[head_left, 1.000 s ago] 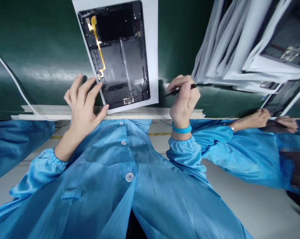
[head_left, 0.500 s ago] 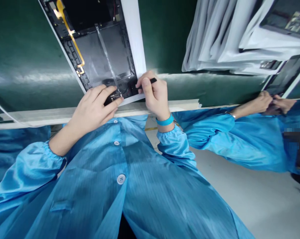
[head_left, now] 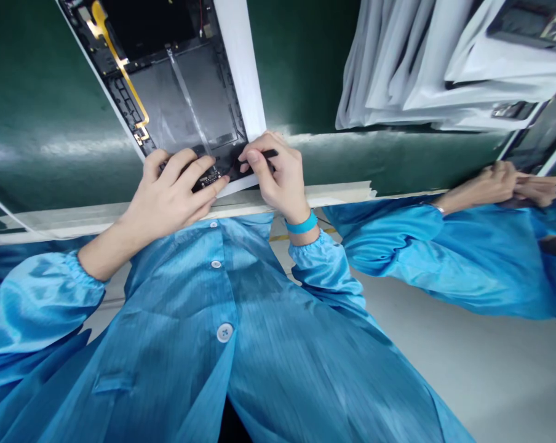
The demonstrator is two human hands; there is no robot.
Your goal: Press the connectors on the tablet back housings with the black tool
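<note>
An opened tablet housing, with a yellow flex cable and a clear-taped strip down its middle, lies on a white sheet. My left hand is spread over its near end, fingers bent. Its thumb and index fingertips rest on either side of a small dark circuit board. At the near right corner of the housing, my right hand is closed in a pinch on a slim black tool. The tool's tip is low by the housing, partly hidden by my fingers.
White padded sleeves are piled at the right on the green mat, with another device on top. Beyond my right arm, a co-worker's hands are near a further housing. Pale tape runs along the bench edge.
The housing and both my hands appear slightly further left in the view. My left hand's outer fingers are more bent. The co-worker's hands have shifted right.
</note>
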